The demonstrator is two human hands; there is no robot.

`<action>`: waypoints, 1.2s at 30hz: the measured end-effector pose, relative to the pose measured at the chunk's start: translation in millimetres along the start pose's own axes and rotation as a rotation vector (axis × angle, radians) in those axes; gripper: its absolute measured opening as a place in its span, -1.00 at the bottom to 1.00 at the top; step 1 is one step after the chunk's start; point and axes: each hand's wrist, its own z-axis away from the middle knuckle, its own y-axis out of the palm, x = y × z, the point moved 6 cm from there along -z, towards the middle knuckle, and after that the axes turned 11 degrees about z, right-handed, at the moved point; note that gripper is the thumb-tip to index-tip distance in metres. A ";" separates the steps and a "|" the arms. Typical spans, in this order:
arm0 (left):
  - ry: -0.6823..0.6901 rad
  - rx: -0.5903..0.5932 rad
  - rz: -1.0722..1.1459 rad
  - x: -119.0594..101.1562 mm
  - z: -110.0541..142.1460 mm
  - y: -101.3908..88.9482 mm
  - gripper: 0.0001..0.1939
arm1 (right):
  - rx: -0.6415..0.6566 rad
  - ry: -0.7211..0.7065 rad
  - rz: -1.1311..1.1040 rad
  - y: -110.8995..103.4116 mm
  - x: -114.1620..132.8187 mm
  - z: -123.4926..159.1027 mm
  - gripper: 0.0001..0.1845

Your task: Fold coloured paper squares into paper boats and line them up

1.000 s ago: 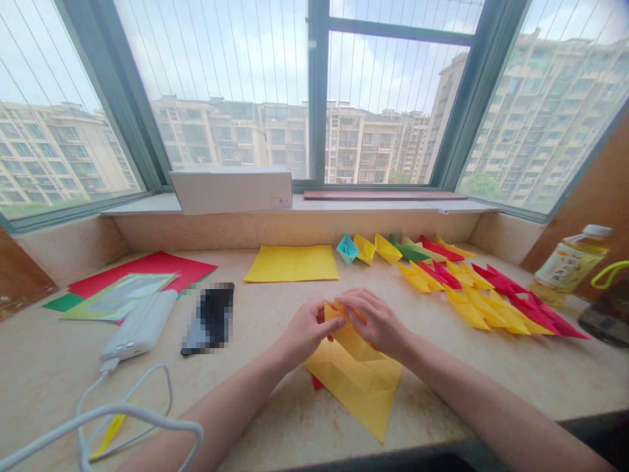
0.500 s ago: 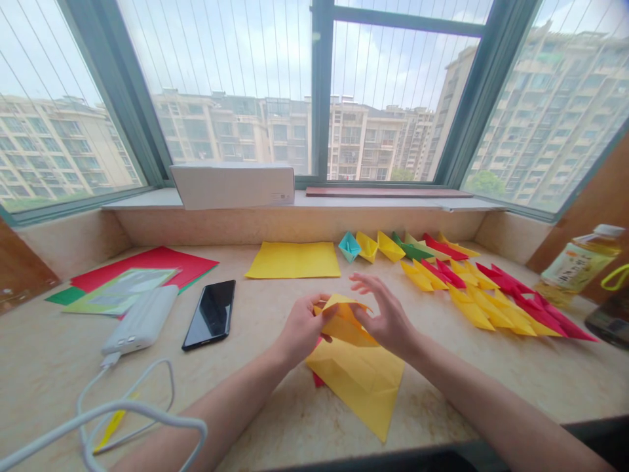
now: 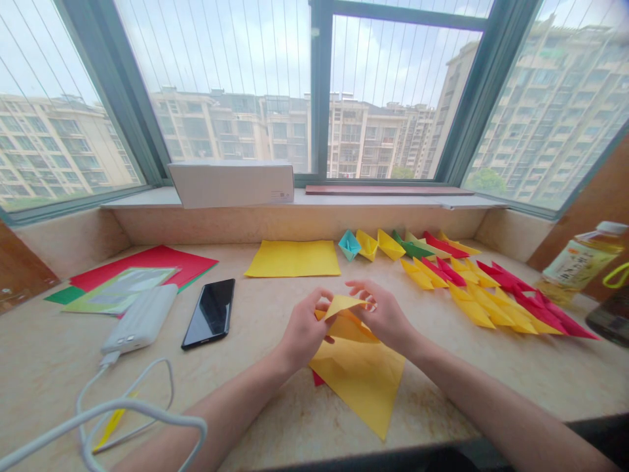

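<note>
Between my two hands is a partly folded yellow paper (image 3: pixel 350 326), raised a little above the counter with its top layers parted. My left hand (image 3: pixel 305 328) is closed on its left edge. On the other side, my right hand (image 3: pixel 383 314) pinches its upper right edge with bent fingers. Beneath it lies another yellow sheet (image 3: pixel 366 387), creased, with a corner pointing towards me. A bit of red paper (image 3: pixel 318 378) peeks out at that sheet's left side. Farther back rests a flat yellow paper stack (image 3: pixel 293 259) with a crease down the middle.
Several folded paper boats (image 3: pixel 390 246) and yellow and red folded pieces (image 3: pixel 484 305) stand at the right, near a drink bottle (image 3: pixel 582 262). Left are a black phone (image 3: pixel 209 314), a white power bank (image 3: pixel 141 319) with a cable (image 3: pixel 142 406), and red sheets (image 3: pixel 191 264). A white box (image 3: pixel 230 185) sits on the sill.
My right hand's raised fingers have come down and in onto the paper's upper edge. My left hand keeps its hold, and the paper's top flap has shifted slightly.
</note>
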 end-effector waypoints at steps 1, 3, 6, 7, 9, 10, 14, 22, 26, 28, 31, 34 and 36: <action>0.002 -0.008 -0.003 -0.7 -0.5 -1.1 -0.60 | -0.014 -0.007 0.021 -1.2 0.1 -0.4 -0.65; 0.002 -0.028 -0.008 -1.6 -1.6 -3.3 -0.57 | -0.046 -0.026 0.049 -3.6 1.1 -0.9 -0.71; -0.033 -0.042 0.013 0.6 -2.3 -4.6 -0.54 | -0.123 -0.064 0.084 -9.3 3.3 -1.3 -0.71; -0.053 -0.040 0.031 2.2 -2.4 -4.4 -0.53 | -0.157 -0.087 0.102 -12.2 4.3 -1.4 -0.69; -0.091 -0.035 0.071 5.2 -2.3 -4.0 -0.52 | -0.202 -0.151 0.140 -17.3 6.3 -1.9 -0.64; -0.105 -0.039 0.092 6.2 -2.3 -4.3 -0.52 | -0.209 -0.186 0.150 -19.3 7.0 -2.3 -0.63; -0.137 -0.087 0.206 6.5 -3.6 -8.1 -0.47 | -0.185 -0.300 0.157 -23.1 9.0 -3.3 -0.77; -0.079 0.049 0.480 -3.7 -2.9 2.5 -0.34 | -0.333 -0.194 0.210 -35.2 6.8 -2.5 -0.83; -0.134 0.150 0.395 6.9 0.8 13.6 -0.48 | -0.350 -0.205 0.257 -35.6 13.7 0.7 -0.83; -0.159 0.096 0.352 14.5 -0.2 11.5 -0.50 | -0.328 -0.243 0.274 -32.4 18.3 2.9 -0.82; -0.138 0.000 0.339 19.2 -3.7 4.0 -0.52 | -0.299 -0.310 0.291 -27.9 21.7 5.2 -0.81; -0.102 -0.032 0.359 18.1 -6.8 -1.4 -0.56 | -0.308 -0.359 0.322 -28.3 20.0 5.5 -0.80; -0.090 -0.045 0.355 16.8 -7.9 -3.5 -0.59 | -0.328 -0.399 0.366 -30.3 19.4 5.4 -0.79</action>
